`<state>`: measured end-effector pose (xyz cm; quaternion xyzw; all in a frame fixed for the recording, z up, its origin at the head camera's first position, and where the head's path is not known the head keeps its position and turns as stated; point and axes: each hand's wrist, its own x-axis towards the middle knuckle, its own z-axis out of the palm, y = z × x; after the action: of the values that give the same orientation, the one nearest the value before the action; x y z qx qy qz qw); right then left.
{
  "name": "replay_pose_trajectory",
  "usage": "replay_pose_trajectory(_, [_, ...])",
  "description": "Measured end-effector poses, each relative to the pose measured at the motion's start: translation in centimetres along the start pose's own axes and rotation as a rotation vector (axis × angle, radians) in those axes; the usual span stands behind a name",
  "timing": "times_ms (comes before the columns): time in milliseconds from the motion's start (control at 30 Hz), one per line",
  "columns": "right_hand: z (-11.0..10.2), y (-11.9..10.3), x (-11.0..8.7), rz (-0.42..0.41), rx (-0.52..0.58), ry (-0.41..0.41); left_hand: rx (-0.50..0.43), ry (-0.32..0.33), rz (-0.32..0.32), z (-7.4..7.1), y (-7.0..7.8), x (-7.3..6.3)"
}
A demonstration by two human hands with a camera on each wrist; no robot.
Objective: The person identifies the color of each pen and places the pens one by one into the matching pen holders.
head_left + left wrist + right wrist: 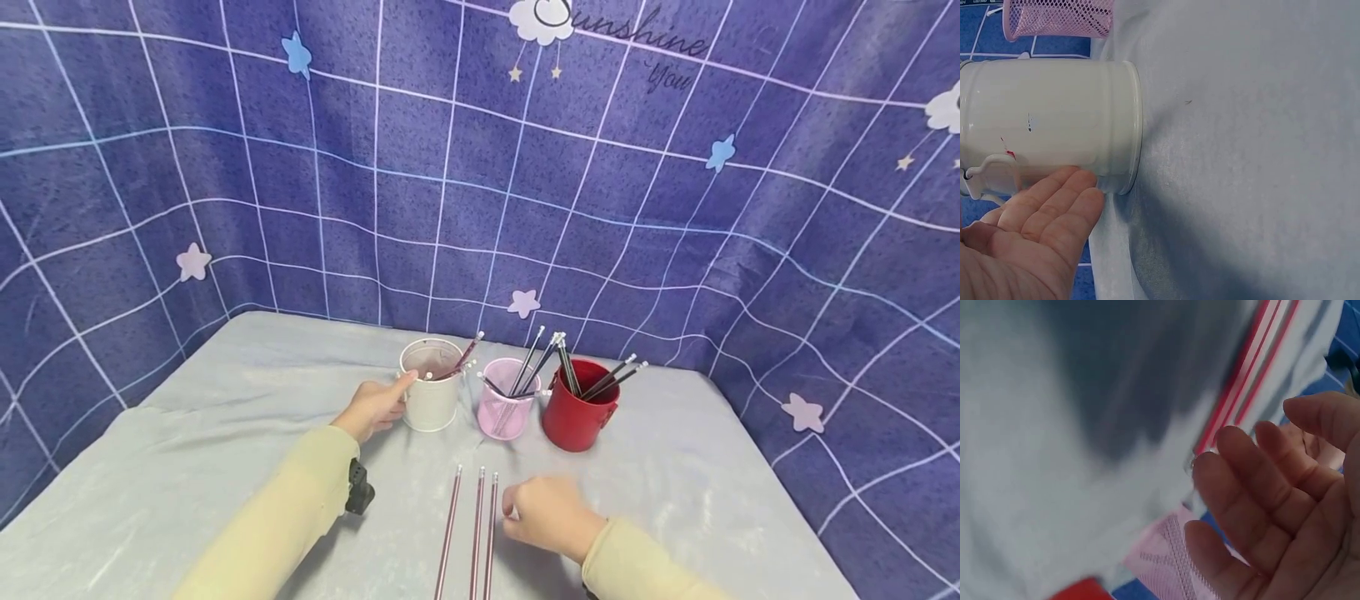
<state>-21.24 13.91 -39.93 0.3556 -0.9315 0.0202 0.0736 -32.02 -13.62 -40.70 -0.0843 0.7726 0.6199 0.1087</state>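
My left hand (375, 406) touches the side of a white metal bucket (431, 410), with its fingers straight along the wall in the left wrist view. Several dark red pencils (467, 353) lean inside that bucket. Three more dark red pencils (477, 533) lie side by side on the cloth in front, white-tipped ends pointing away from me. Just right of these, my right hand (551, 515) hovers with loosely bent fingers and nothing between them; the right wrist view shows its fingertips close to the pencil ends.
A pink mesh cup (504, 417) with several black pencils stands right of the white bucket. Beside it is a red bucket (573, 422), also holding black pencils. Grey cloth (225, 433) covers the table, and a blue gridded curtain (480, 167) hangs behind and at both sides.
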Motion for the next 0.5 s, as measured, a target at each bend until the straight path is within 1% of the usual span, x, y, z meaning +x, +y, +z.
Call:
replay_pose_trajectory(133, [0.4,-0.6,0.1,-0.006,0.028,-0.026,-0.006,0.003,0.006,-0.1,0.0,0.0])
replay_pose_trajectory(233, [0.5,-1.0,0.8,0.026,0.048,-0.028,-0.010,0.008,0.009,-0.1,0.0,0.0])
replay_pose_trajectory(333, [0.8,-1.4,1.2,0.052,0.007,-0.037,-0.009,0.003,0.010,-0.2,0.0,0.1])
replay_pose_trajectory(400, [1.3,-1.6,1.1,0.065,-0.021,-0.061,-0.007,0.000,0.007,-0.1,0.0,0.0])
replay_pose_trajectory(500, [2.1,-1.8,0.8,0.093,-0.017,-0.096,-0.002,0.003,0.000,0.0,0.0,-0.1])
